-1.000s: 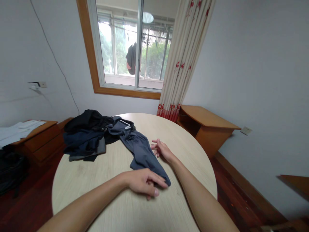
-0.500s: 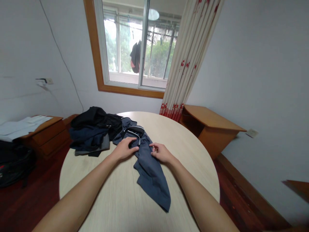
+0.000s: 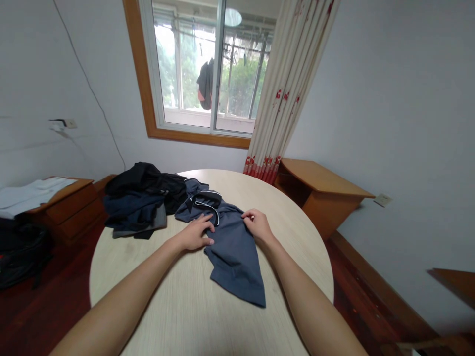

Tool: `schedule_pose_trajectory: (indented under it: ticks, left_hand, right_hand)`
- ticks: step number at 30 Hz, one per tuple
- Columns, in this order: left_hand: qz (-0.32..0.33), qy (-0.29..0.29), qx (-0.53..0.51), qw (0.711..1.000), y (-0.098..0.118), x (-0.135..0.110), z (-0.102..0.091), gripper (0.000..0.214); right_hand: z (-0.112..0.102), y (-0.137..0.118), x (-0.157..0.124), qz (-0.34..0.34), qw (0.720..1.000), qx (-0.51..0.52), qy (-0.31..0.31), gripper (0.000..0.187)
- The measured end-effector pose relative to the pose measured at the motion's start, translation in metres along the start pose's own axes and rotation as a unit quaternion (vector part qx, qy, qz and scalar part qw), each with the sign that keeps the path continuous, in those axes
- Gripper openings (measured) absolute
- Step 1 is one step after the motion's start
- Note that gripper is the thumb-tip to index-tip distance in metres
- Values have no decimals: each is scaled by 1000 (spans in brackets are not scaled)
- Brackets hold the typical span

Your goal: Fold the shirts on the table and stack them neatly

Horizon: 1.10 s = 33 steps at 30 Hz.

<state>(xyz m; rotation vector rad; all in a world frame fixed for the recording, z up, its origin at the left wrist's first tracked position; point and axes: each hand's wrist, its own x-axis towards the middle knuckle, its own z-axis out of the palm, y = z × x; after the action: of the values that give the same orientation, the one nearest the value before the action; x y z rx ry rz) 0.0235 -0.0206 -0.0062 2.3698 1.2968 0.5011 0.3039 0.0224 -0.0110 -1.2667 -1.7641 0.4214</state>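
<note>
A grey-blue shirt [image 3: 233, 257] lies partly spread on the table, its dark collar [image 3: 208, 199] edged with white piping. The far end of the shirt is bunched near the clothes pile, and its lower part fans out toward me. My left hand [image 3: 196, 233] rests on the shirt's left edge just below the collar, fingers apart. At the opposite edge, my right hand [image 3: 257, 225] pinches the fabric between thumb and fingers.
A heap of black and navy clothes [image 3: 139, 202] sits at the left of the round, pale wooden table [image 3: 166, 296]. Beyond the table stand a wooden desk [image 3: 326, 178] on the right and a low drawer cabinet [image 3: 79, 205] on the left. A curtain [image 3: 284, 99] hangs beside the window.
My right hand has moved right and slightly away from me, drawing the shirt's edge out so the fabric lies wider and flatter. My left hand stays on the left edge, its fingers more spread.
</note>
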Motion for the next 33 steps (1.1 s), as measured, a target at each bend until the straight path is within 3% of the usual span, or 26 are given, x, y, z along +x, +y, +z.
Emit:
schedule_pose_trajectory:
  ticks: [8,14,20,23,27,30,33]
  left_hand:
    - [-9,23,4,1000,-1,4,2,12]
    - [14,75,21,997,20,7,8,9]
    - [10,235,7,972,33,3,-10,17]
    - [-13,277,-6,961,34,2,-15,18]
    - [-53,236,-73,968,32,3,-9,17]
    - [-49,182,-108,976,26,4,-2,14]
    - [-33,145,-121,981,20,4,2,10]
  right_hand:
    - [-8,11,7,62,996,1,57,24]
    - [-16,17,10,80,994,-18,77,24]
    - [-16,20,7,123,989,8,76,27]
    - [-16,11,5,82,995,-30,57,24]
    - [-20,-18,-1,-21,995,-98,15,19]
    - [-15,-43,-11,-84,992,-52,-72,19]
    - [-3,-61,-21,-144,973,-31,-180,36]
